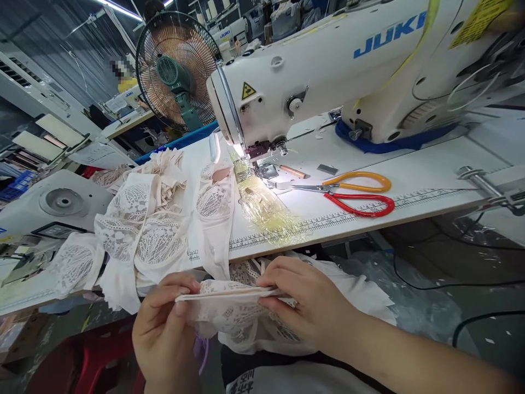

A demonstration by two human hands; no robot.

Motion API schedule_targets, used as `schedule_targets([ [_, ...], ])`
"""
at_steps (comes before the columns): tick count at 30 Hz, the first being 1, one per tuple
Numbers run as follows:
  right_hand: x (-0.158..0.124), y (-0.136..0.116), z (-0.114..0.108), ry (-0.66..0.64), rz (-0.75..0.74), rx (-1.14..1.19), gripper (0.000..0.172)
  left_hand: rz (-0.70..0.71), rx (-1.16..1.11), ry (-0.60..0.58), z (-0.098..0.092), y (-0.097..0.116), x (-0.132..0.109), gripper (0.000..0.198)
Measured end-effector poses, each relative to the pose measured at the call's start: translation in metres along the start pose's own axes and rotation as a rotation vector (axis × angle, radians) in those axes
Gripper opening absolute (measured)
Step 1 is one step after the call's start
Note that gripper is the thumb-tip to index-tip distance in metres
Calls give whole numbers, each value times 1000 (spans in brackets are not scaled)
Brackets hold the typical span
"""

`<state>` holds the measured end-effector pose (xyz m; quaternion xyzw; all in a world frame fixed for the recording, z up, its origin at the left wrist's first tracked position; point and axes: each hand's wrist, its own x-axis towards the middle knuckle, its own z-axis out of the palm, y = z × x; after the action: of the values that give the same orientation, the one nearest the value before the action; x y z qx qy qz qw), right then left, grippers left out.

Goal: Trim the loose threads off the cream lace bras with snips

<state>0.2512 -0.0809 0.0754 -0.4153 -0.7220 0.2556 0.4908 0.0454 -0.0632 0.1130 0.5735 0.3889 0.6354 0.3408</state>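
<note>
Between my two hands, above my lap, a white lace bra piece (229, 309) is stretched with its bound edge facing up. My left hand (164, 317) pinches the left end of that edge between thumb and fingers. The right end is gripped by my right hand (303, 301), thumb below and fingers on top. More white fabric (353, 290) lies across my lap beneath. Just beyond, another lace bra piece (215, 219) hangs over the table edge, its far end near the needle of the sewing machine (279, 82).
Scissors (353, 191) with orange and red handles lie on the sewing table (414, 178). To the left is a pile of lace bras (151, 235), beside a second machine (61, 200). A fan (176, 71) stands behind. A red chair (94, 355) is at lower left.
</note>
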Motion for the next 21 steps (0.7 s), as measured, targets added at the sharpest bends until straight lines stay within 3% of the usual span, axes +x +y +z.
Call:
schedule_targets([
  [4, 2, -3, -4, -36, 48, 72, 14, -26, -9, -3, -4, 0, 2, 5],
  [11, 3, -5, -8, -62, 115, 225, 18, -56, -44, -136, -14, -1, 8, 3],
  [17, 6, -3, -10, -84, 161, 272, 20, -5, 40, -327, -26, 0, 17, 12],
  [21, 6, 1, -11, -78, 113, 250, 17, -39, 164, -363, -29, 5, 21, 14],
])
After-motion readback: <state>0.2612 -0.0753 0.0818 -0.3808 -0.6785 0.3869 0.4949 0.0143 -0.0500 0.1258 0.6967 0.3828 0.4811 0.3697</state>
